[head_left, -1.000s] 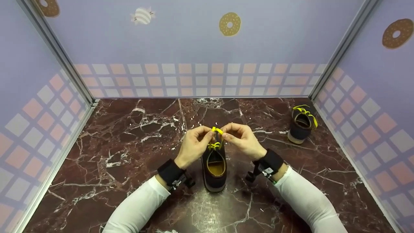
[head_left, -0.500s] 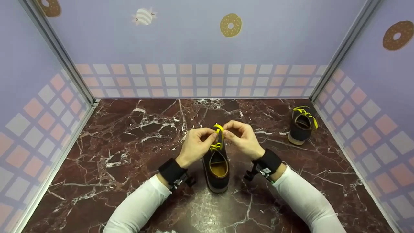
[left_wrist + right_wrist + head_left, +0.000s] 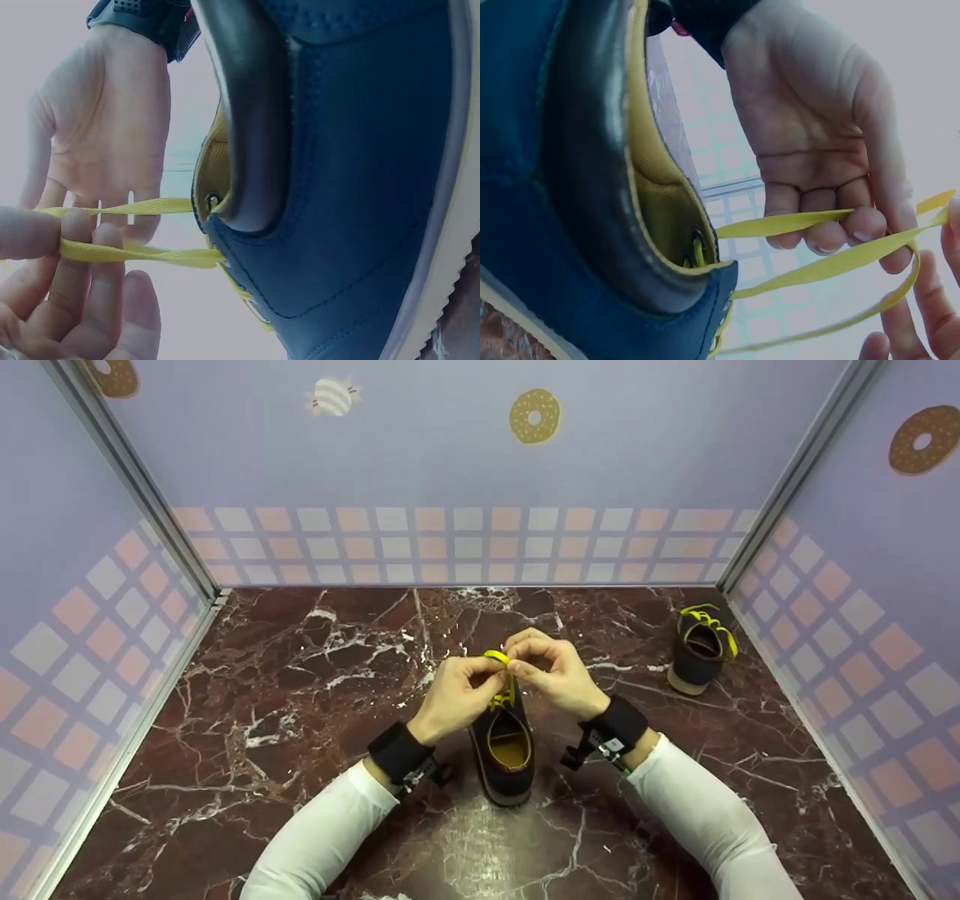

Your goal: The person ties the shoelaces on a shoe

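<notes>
In the head view a dark lace-up shoe (image 3: 506, 776) stands upright at mid-table, toe pointing away, its opening lined in tan-yellow. Over its front, both hands meet at the yellow shoelace (image 3: 496, 657). My left hand (image 3: 459, 699) pinches one lace end between thumb and fingers; in the left wrist view that strand (image 3: 150, 255) runs taut from the shoe. My right hand (image 3: 561, 678) also pinches lace, its fingertips right against the left ones. The right wrist view shows lace strands (image 3: 825, 262) stretching from the eyelets, one bowed into a loop near the fingers. The shoe's toe is hidden by the hands.
A second dark shoe (image 3: 694, 656) with yellow laces stands at the back right, near the side wall. The dark red marbled table (image 3: 300, 735) is enclosed by lilac panels (image 3: 435, 457) with a checked border. Black camera straps (image 3: 401, 754) circle both wrists.
My right hand has moved a little left and away from me, closing the gap to the left fingertips. The lace has changed shape between them. The shoe has shifted slightly right.
</notes>
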The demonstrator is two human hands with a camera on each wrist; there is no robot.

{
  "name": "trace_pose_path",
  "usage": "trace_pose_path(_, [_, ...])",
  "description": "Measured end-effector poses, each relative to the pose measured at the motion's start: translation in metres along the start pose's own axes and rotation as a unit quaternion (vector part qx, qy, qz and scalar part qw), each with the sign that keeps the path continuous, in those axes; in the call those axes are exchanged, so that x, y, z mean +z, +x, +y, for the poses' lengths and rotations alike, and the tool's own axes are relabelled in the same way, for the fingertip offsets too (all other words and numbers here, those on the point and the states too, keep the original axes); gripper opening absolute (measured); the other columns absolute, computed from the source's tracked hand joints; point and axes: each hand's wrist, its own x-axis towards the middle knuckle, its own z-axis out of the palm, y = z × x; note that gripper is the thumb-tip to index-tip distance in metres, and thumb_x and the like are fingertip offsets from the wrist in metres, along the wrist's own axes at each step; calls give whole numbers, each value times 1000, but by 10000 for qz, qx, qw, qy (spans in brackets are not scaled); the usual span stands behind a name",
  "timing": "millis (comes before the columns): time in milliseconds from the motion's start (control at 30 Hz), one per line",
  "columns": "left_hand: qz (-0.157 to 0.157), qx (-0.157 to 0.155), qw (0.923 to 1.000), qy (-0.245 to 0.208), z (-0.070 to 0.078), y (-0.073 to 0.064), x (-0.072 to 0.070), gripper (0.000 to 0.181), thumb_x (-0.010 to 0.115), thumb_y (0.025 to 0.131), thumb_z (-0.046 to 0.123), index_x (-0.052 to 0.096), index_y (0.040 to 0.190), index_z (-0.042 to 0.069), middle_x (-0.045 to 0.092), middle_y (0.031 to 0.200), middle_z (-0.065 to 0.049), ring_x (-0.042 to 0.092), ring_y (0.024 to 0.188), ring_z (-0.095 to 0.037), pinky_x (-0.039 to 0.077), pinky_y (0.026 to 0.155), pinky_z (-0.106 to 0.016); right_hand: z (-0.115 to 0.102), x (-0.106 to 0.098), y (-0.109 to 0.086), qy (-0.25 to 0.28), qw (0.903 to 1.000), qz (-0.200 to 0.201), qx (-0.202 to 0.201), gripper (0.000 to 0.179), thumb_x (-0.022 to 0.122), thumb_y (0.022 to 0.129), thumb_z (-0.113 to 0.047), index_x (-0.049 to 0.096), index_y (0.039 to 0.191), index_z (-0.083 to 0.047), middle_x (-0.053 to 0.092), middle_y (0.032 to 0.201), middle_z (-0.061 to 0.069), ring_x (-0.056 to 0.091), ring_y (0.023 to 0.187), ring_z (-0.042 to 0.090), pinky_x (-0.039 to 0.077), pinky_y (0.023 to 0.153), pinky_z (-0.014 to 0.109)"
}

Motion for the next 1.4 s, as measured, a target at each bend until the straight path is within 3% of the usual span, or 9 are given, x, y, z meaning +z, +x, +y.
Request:
trace_pose_path(167, [-146, 133, 9998, 18, 1, 2, 1, 13, 76, 98, 8, 87, 101, 3, 82, 88, -10, 63, 74, -3, 48, 70, -17, 1, 0, 4, 128, 9999, -67, 89, 8, 71, 104, 6, 74, 105, 13, 70, 115, 2, 68, 98, 8, 55, 75, 17])
trace_pose_path(300, [-82, 130, 9998, 111, 0, 2, 3, 10, 82, 97, 12, 87, 98, 4, 82, 85, -8, 60, 72, -1, 46, 69, -17, 2, 2, 5, 71, 9996, -49, 282, 6, 69, 104, 7, 74, 106, 10, 73, 101, -1, 65, 80, 5, 54, 68, 19])
trace_pose_path(433, [-9, 120, 9997, 220, 0, 2, 4, 14, 78, 101, 10, 85, 92, 4, 75, 77, -6, 53, 66, -2, 40, 64, -17, 1, 0, 5, -35, 9982, 24, 606, 13, 68, 106, 4, 72, 112, 14, 73, 87, -8, 61, 66, 3, 51, 60, 19])
trace_pose_path(567, [-75, 28, 10000, 52, 0, 2, 4, 18, 72, 105, 10, 82, 90, 4, 74, 77, -8, 55, 66, -2, 43, 65, -17, -1, -5, 3, -74, 9951, 88, 978, 21, 69, 106, 0, 73, 119, 17, 78, 89, -10, 67, 70, 2, 56, 64, 18])
trace_pose_path(667, [-98, -58, 9999, -46, 0, 1, 3, 22, 69, 108, 10, 80, 91, 4, 75, 79, -11, 58, 68, -3, 46, 66, -18, 0, -11, 1, -224, 9927, 79, 1183, 21, 70, 107, -2, 76, 114, 17, 78, 84, -8, 67, 69, 3, 55, 63, 17])
trace_pose_path(833, [23, -138, 9999, -87, -1, 2, 0, 20, 68, 108, 8, 81, 94, 4, 77, 82, -19, 63, 70, -7, 49, 67, -17, 0, -21, -4, -471, 9905, -147, 1284, 23, 71, 105, -2, 79, 101, 19, 72, 70, -5, 57, 57, 5, 43, 56, 18])
trace_pose_path(967, [140, -162, 9997, -132, -2, 3, -2, 16, 69, 106, 5, 85, 104, 2, 82, 89, -20, 66, 72, -7, 52, 67, -17, -2, -22, -6, -247, 9894, -444, 1360, 22, 71, 102, 0, 77, 103, 21, 74, 72, -7, 61, 58, 4, 48, 55, 18])
trace_pose_path(1133, [185, -176, 9997, -51, -1, 5, -4, 18, 70, 104, 5, 86, 110, 3, 86, 97, -13, 64, 72, -4, 51, 67, -17, -2, -19, -5, 34, 9871, -744, 1420, 20, 73, 98, 1, 77, 103, 20, 78, 75, -9, 68, 62, 2, 55, 57, 17])
trace_pose_path(1400, [326, -158, 9993, 7, 2, 6, -6, 16, 72, 101, 4, 87, 103, 9, 86, 95, -9, 67, 76, -6, 52, 70, -18, 3, -14, -4, -229, 9864, -872, 1371, 15, 77, 94, 2, 80, 100, 16, 79, 78, -10, 69, 63, 2, 56, 58, 16])
